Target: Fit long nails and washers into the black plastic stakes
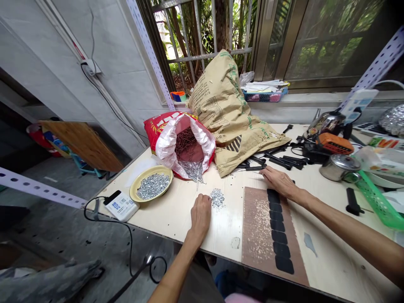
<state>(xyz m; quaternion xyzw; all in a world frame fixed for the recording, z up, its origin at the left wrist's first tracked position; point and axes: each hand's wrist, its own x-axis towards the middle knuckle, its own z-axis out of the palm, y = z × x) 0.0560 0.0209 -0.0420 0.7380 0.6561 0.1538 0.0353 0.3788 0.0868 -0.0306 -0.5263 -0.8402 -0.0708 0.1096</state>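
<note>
Nearest on the bench (221,235) is a flat brown board (252,195). Pale flecks (260,227) cover its left part, and about seven black pads (278,226) make a neat row along its right side. That row looks done, but I can't see any little silver bits on top of the pads.

Just past the board's left side, the left hand (201,214) rests at the edge of a small pile of silver bits (217,199). Its fingers are curled in, and I can't tell if they pinch one. The white box (121,206) off to the left has blue Chinese writing, too small to read. Behind it, a yellow bowl (134,189) holds lots more silver bits, so it seems plenty is left.

The right hand (279,181) reaches over the far end of the board. Its fingertips are by the loose black parts (279,161), and I can't tell if they hold one. Those parts lie in a messy heap, so I guess much sorting or joining is not done.

Farther back, a red bag (151,130) lies open, with brown sticks (186,143) inside and shiny pins (192,168) at its mouth. Its big white letters are folded away. Behind it leans a tan sack (217,109) with Chinese print, a barcode and what looks like "22 11".
</note>
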